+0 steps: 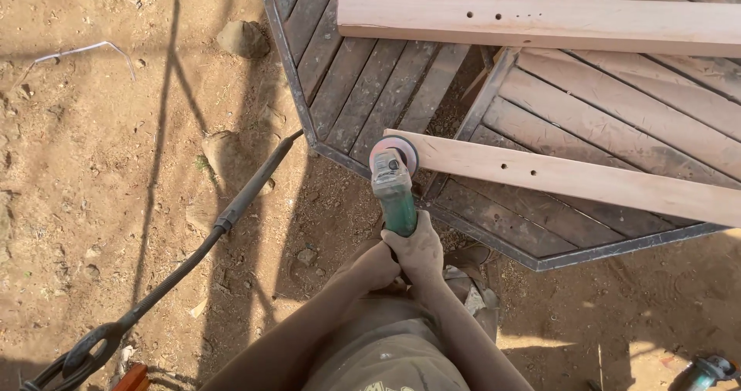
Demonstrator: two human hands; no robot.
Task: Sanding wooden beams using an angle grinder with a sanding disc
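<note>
Both my hands grip a green angle grinder by its body. My right hand wraps the rear of the tool from the right and top. My left hand clasps it from the left, just below. The grinder's round sanding disc touches the near end of a pale wooden plank with small drilled holes. This plank lies across a dark wooden slatted platform with a metal frame.
A second pale plank with holes lies across the platform farther away. A black cable runs diagonally over the dirt ground at left. Rocks sit in the dirt. Another green power tool lies at the bottom right corner.
</note>
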